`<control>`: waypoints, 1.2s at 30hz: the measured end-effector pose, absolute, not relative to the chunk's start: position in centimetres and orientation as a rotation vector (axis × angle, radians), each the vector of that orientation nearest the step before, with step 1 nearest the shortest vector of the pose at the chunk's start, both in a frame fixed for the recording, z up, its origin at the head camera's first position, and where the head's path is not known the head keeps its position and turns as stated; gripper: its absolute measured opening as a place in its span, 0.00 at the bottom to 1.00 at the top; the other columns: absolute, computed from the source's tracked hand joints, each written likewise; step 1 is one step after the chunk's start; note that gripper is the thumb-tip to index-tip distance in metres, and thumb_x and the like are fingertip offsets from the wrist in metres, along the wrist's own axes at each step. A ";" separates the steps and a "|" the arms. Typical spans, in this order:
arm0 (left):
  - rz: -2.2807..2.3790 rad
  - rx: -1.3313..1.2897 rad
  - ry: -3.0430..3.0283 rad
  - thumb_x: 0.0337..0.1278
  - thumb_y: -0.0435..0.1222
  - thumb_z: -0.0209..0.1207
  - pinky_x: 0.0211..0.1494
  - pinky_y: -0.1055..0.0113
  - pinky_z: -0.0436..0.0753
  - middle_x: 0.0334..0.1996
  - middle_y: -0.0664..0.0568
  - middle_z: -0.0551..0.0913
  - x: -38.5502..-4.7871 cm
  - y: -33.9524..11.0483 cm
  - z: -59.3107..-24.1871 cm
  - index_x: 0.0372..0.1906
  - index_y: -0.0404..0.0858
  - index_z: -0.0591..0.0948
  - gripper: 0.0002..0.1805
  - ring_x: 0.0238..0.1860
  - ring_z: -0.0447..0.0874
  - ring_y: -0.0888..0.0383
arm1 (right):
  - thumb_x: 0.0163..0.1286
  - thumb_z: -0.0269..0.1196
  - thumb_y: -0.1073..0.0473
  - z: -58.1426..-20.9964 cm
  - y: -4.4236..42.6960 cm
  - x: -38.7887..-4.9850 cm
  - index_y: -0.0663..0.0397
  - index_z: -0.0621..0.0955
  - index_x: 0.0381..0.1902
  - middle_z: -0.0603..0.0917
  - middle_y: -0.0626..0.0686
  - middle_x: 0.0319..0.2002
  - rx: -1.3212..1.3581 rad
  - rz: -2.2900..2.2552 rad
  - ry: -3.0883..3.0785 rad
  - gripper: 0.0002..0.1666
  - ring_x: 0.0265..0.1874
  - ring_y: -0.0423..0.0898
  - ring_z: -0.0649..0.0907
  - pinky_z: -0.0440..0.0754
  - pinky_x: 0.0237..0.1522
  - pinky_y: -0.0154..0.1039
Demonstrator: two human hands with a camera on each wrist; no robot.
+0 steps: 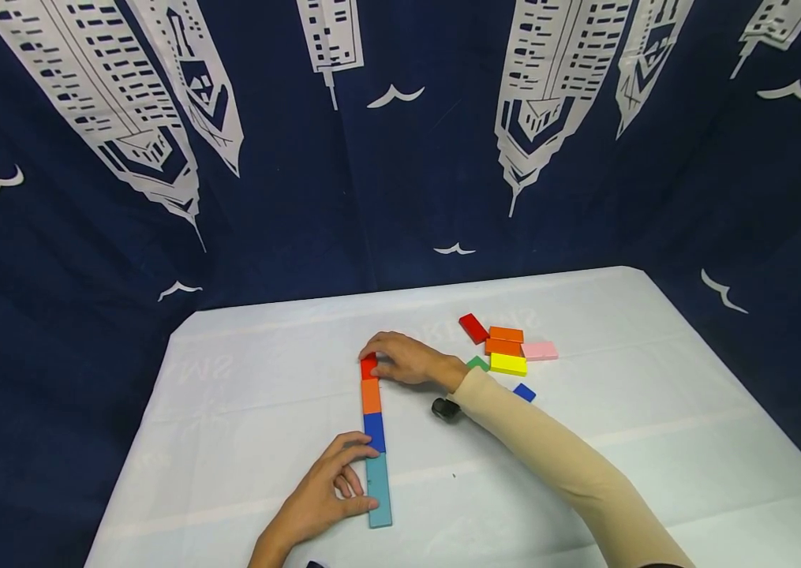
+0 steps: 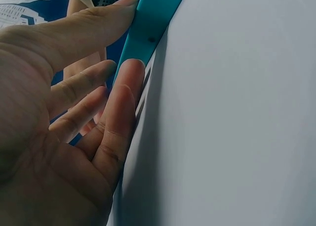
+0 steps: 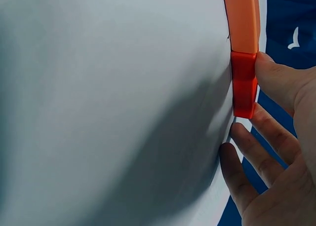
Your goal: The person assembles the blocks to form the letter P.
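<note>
- the right hand (image 1: 403, 359) pinches the small, smooth red rectangular block (image 1: 368, 369) at the far end of a straight row, thumb on its side and a fingertip by its outer corner, the other fingers spread.
- below the red block, toward the person, come the flat orange rectangular block (image 1: 371, 396), the dark blue rectangular block (image 1: 375, 432) and the longer teal rectangular block (image 1: 379, 493), end to end on the white cloth-covered surface (image 1: 265, 394).
- the left hand (image 1: 325, 485) is loosely spread, fingers slightly bent, thumb and fingertips touching the row's left edge at the teal and blue blocks without gripping them.
- for a clean join, the red block would best be squared against the orange block, sides flush, with a light pinch.
- pressing along the row's length seems safer than sideways, which could bend the line.
- a light steadying touch from the left hand should suffice.
</note>
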State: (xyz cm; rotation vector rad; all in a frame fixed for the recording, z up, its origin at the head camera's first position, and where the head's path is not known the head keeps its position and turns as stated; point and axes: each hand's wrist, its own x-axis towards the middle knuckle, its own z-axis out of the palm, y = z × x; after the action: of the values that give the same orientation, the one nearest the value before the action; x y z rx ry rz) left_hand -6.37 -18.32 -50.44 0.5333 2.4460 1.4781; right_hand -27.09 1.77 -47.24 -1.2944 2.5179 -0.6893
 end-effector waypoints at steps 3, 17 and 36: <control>1.478 0.533 2.443 0.50 0.45 0.74 0.38 0.71 0.82 0.69 0.50 0.66 -6.4 -18.3 -50.4 0.61 0.45 0.78 0.31 0.33 0.81 0.66 | 0.73 0.63 0.57 -47.3 1.8 -27.1 0.50 0.80 0.60 0.79 0.52 0.60 -1.311 -0.699 2.518 0.19 0.62 0.49 0.76 0.70 0.70 0.47; 1.477 0.516 2.427 0.50 0.44 0.75 0.38 0.71 0.82 0.69 0.50 0.67 -6.3 -18.4 -50.4 0.61 0.44 0.78 0.31 0.33 0.81 0.66 | 0.75 0.60 0.56 -47.2 2.5 -27.4 0.54 0.76 0.66 0.77 0.54 0.64 -1.291 -0.748 2.494 0.23 0.65 0.49 0.75 0.70 0.71 0.46; 1.505 0.535 2.436 0.49 0.43 0.75 0.38 0.72 0.82 0.70 0.49 0.67 -6.2 -18.2 -50.3 0.61 0.44 0.79 0.31 0.33 0.80 0.67 | 0.70 0.66 0.57 -46.2 9.9 -30.1 0.59 0.81 0.58 0.81 0.56 0.60 -1.164 -0.728 2.618 0.21 0.63 0.55 0.77 0.69 0.70 0.53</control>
State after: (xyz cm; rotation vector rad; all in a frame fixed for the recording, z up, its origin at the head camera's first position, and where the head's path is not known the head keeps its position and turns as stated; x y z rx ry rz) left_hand -6.17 -18.24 -50.26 0.5348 2.4360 1.5049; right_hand -30.06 9.91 -46.17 -1.1643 2.6179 -0.7285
